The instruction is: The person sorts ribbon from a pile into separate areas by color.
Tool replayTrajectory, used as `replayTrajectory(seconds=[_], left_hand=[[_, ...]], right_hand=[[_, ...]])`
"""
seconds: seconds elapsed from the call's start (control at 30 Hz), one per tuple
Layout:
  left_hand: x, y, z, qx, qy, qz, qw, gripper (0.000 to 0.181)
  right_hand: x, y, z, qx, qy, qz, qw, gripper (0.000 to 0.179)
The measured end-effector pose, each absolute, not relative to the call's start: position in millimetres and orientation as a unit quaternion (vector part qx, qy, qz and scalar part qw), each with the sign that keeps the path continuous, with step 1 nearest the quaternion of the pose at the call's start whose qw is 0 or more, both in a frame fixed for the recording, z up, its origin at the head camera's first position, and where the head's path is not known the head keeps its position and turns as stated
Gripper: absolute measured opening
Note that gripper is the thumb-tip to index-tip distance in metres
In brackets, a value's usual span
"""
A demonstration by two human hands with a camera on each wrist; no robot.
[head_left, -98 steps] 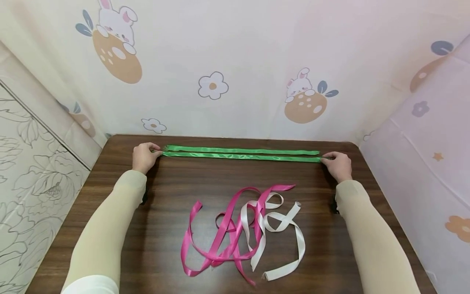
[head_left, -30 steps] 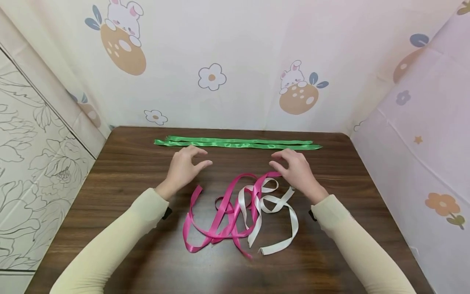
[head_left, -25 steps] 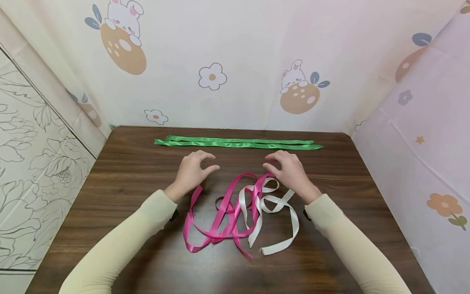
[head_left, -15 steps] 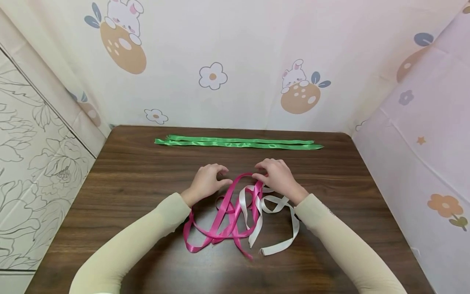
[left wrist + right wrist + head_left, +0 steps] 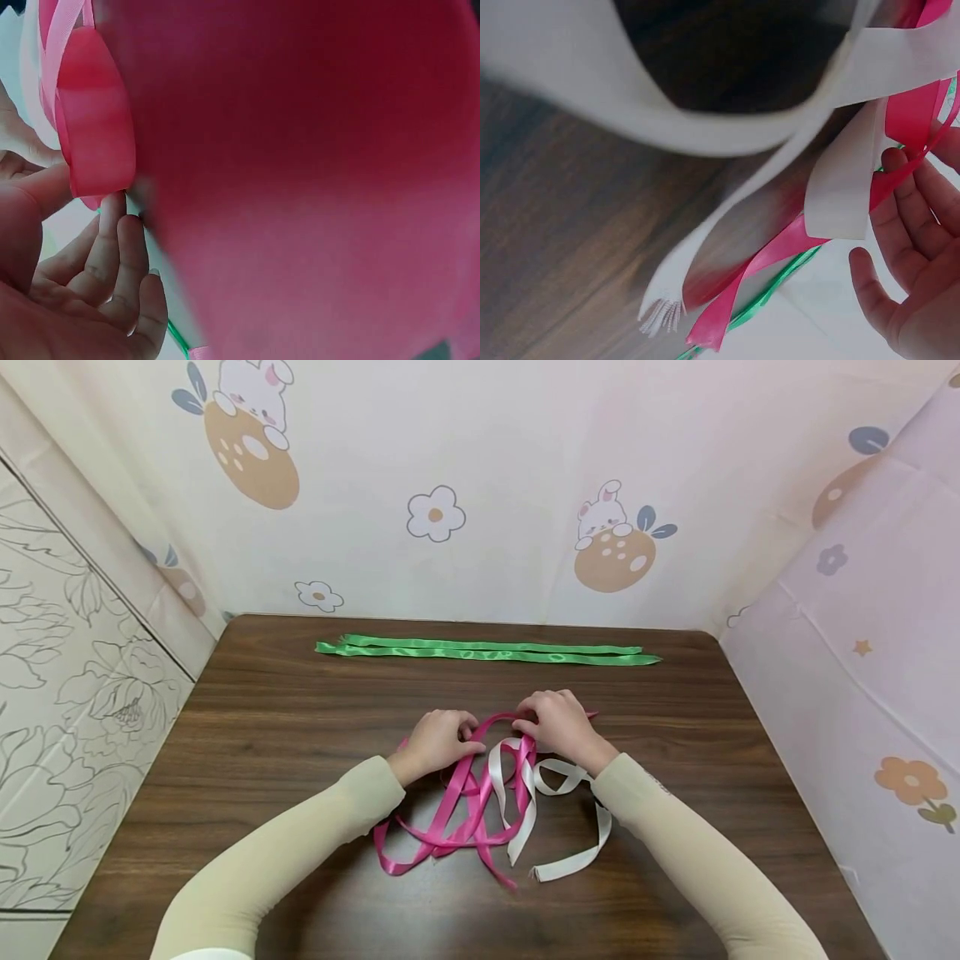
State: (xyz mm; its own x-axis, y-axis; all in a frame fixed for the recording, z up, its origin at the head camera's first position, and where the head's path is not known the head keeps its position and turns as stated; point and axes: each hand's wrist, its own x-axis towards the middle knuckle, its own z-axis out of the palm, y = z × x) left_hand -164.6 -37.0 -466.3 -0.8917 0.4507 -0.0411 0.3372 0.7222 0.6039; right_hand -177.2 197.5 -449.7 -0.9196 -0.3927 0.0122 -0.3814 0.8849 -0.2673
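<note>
Pale cloth with rabbits and flowers (image 5: pixel 510 435) fills the back of the scene, a line-drawn floral panel (image 5: pixel 112 710) runs down the left edge, and the dark wood desk (image 5: pixel 645 902) spreads out below. Across the upper middle, two green strips (image 5: pixel 480 655) lie nearly straight, side by side. And here's the action, dead centre: both your hands are at the tangle! Pink ribbon (image 5: pixel 449 802) loops through the middle of the frame, mixed with white ribbon (image 5: pixel 573 865) that curls toward the lower right. Your left hand (image 5: pixel 435 742) is bent over the pink, thumb and fingers curved with a gap between them; from the left wrist, a fingertip meets the ribbon's edge while blurred pink floods the right side. Your right hand (image 5: pixel 558 722), just beside it, has its fingers curved at a pink strand near the top of the tangle; whether they pinch it, you can't tell. The right wrist view catches a frayed white end at lower left, pink and green tails just beside it. Cream sleeves (image 5: pixel 277 856) angle in from both lower corners.
</note>
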Motion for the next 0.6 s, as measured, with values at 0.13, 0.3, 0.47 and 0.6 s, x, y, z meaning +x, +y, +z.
replayTrajectory(seconds=[0.13,0.3,0.47,0.6], left_hand=[[-164.2,-36.2,-468.3,0.218,0.923,0.304,0.087,0.027],[-163.9,-37.5,-469.0,0.224,0.923,0.303,0.078,0.015],[-161.1,-41.2,-464.2,0.238,0.923,0.297,0.053,0.006],[-156.7,-44.8,-453.2,0.256,0.924,0.285,-0.001,0.005]], right_hand=[[-177.3,197.7,-452.1,-0.203,0.97,-0.135,0.013,0.016],[-175.4,200.3,-453.5,-0.21,0.968,-0.137,0.008,0.009],[-165.3,205.8,-446.1,-0.216,0.964,-0.153,-0.009,0.008],[-156.6,210.6,-436.0,-0.226,0.958,-0.17,-0.054,0.006]])
